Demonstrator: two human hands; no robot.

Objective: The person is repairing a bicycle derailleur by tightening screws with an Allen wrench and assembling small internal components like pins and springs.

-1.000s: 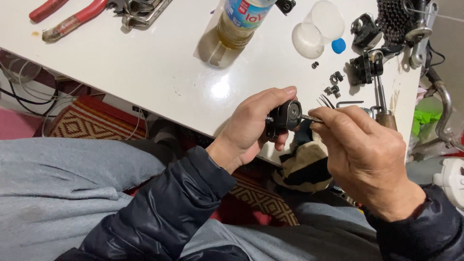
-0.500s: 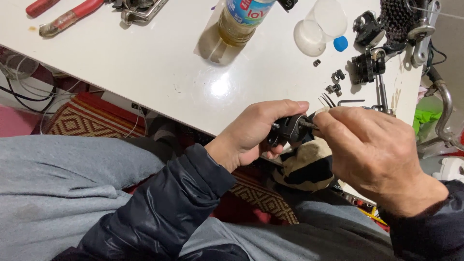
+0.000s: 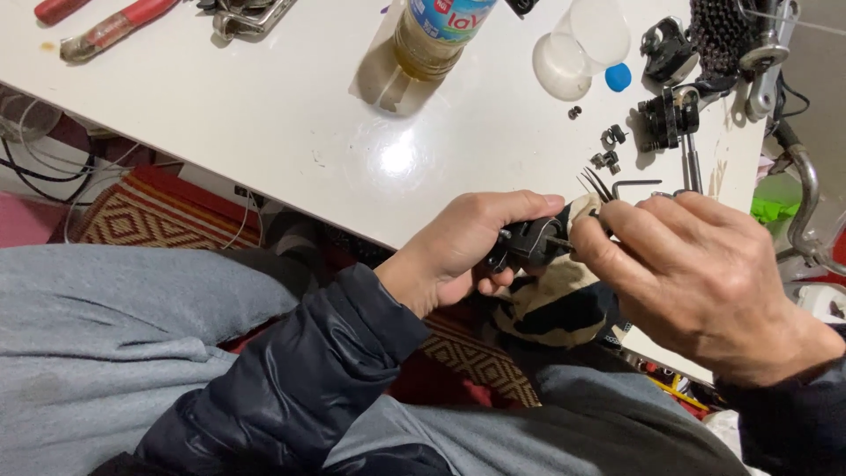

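Gripping a small black metal clamp-like part (image 3: 529,242) just below the near edge of the table, the left hand (image 3: 463,247) curls its fingers over the top of it with the thumb beneath. The right hand (image 3: 696,273) meets it from the other side, fingertips pinched on a thin metal tool shaft (image 3: 559,240) that enters the part; whether a set of hex keys (image 3: 599,185) fanned out behind the knuckles belongs to that tool cannot be told.

The glossy white tabletop (image 3: 291,115) reflects a bright spot of ceiling light. On it stand a clear plastic bottle of yellowish liquid (image 3: 432,40), a translucent plastic cup (image 3: 599,31) beside its round lid (image 3: 560,70), and a small blue cap (image 3: 619,78). Red-handled pliers (image 3: 110,26) lie at the far left edge. Black metal bicycle parts (image 3: 670,115) and loose small nuts (image 3: 608,145) gather near the right end, next to a dark toothed sprocket cluster (image 3: 718,35).

Below the table, a red and cream patterned rug (image 3: 167,216) covers the floor, with dark cables (image 3: 35,167) trailing at the left. Grey trousers (image 3: 115,335) and dark padded jacket sleeves (image 3: 300,388) fill the foreground.
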